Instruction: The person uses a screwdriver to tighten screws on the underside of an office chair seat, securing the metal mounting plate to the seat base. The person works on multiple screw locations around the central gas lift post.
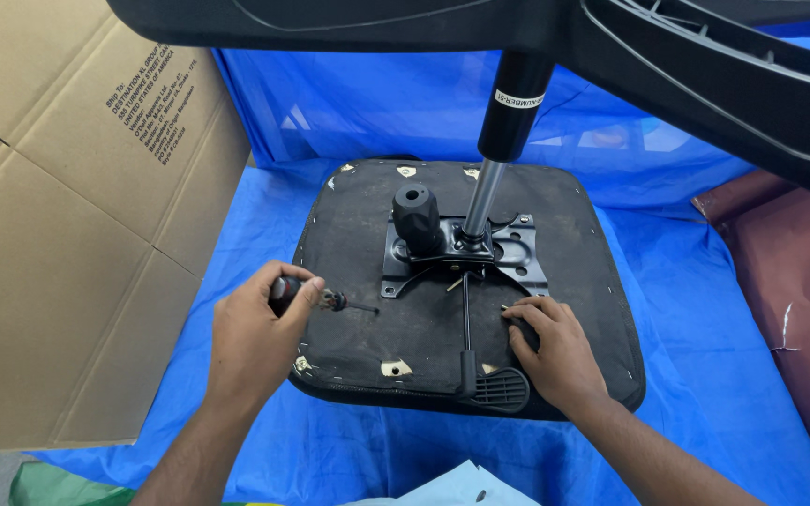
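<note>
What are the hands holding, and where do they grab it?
The left hand grips a screwdriver by its handle. The right hand holds nothing clearly; its fingertips press on the seat underside.

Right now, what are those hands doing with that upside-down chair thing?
A person is working on a chair seat that lies bottom-up on a blue tarp. The left hand holds a screwdriver, its tip pointing toward the black metal plate fixed to the seat's underside. The right hand rests on the seat beside that plate, fingertips pinching something small near its edge, too tiny to tell. A gas cylinder stands up from the plate, and cardboard leans on the left.
</note>
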